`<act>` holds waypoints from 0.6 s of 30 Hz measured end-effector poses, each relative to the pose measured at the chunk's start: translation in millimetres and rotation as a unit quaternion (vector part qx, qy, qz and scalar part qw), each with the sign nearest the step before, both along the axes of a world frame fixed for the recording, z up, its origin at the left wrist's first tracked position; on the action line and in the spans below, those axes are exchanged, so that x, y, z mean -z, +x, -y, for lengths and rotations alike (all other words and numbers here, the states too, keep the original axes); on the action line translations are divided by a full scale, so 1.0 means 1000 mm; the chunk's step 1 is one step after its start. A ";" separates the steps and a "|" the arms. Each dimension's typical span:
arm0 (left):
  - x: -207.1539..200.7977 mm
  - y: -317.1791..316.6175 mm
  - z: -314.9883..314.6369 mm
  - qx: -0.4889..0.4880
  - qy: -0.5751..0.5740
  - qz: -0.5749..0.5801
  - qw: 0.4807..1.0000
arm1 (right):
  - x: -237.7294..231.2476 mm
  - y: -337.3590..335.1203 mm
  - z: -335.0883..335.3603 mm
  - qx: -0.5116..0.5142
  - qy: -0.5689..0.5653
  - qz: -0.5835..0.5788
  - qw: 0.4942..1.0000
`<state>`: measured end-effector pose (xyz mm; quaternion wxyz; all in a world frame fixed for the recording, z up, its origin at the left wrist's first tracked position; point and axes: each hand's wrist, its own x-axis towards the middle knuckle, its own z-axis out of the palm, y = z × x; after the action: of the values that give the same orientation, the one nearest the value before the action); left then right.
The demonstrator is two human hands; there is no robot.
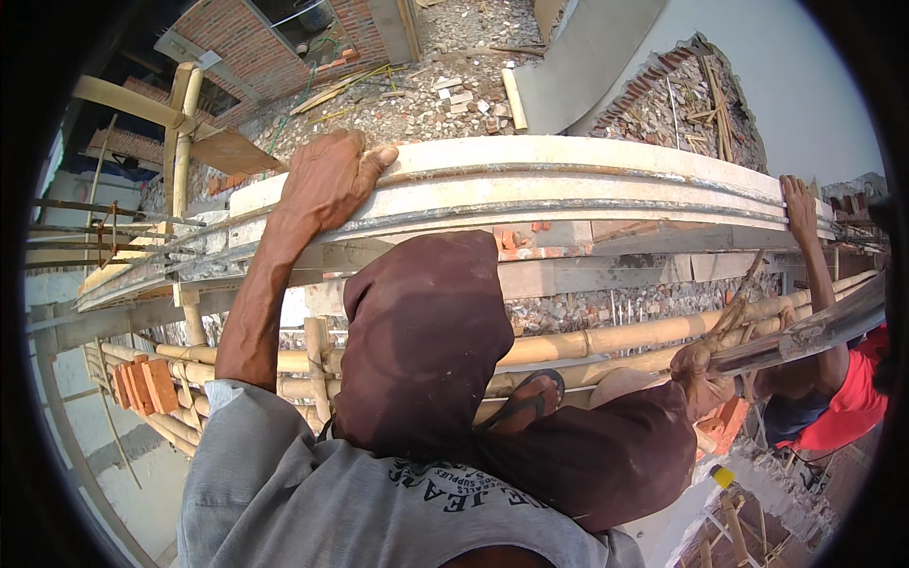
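My left hand point(336, 178) grips the upper edge of a long white wall point(578, 153). Its thumb points right and its fingers go over the far side, out of sight. Two weathered rods point(568, 172) run lengthwise along the wall, just right of the hand. Beside my bent right knee, a hand I take for my right hand point(699, 374) is closed on the end of a long metal bar point(805, 336). The forearm behind it is hidden. Maroon trouser knees point(426, 322) rise in the middle. A sandalled foot point(530, 402) rests by the bamboo.
Bamboo poles point(606, 343) cross below the wall. A co-worker in red point(847, 398) is at the right, with one hand point(800, 204) on the wall's far end. Red bricks point(145, 383) are stacked at left. Broken rubble point(454, 99) covers the ground far below.
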<state>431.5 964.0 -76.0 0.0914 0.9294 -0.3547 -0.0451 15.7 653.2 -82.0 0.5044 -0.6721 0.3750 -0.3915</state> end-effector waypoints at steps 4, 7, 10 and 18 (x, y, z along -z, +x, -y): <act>0.002 0.001 -0.005 0.001 -0.028 -0.012 1.000 | -0.004 -0.003 0.001 0.001 -0.001 -0.002 1.000; -0.001 0.000 -0.012 -0.007 -0.070 -0.039 0.997 | -0.005 -0.003 0.002 0.000 0.000 -0.001 1.000; -0.005 -0.008 -0.022 0.001 -0.115 0.004 0.993 | -0.002 -0.002 0.004 -0.004 0.002 0.001 1.000; 0.005 -0.008 -0.025 -0.052 -0.047 0.040 0.997 | 0.016 0.002 0.001 -0.023 0.019 0.000 1.000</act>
<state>423.1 989.0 -80.9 0.1227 0.9422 -0.3113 0.0139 17.2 652.3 -97.5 0.5259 -0.6711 0.3668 -0.3721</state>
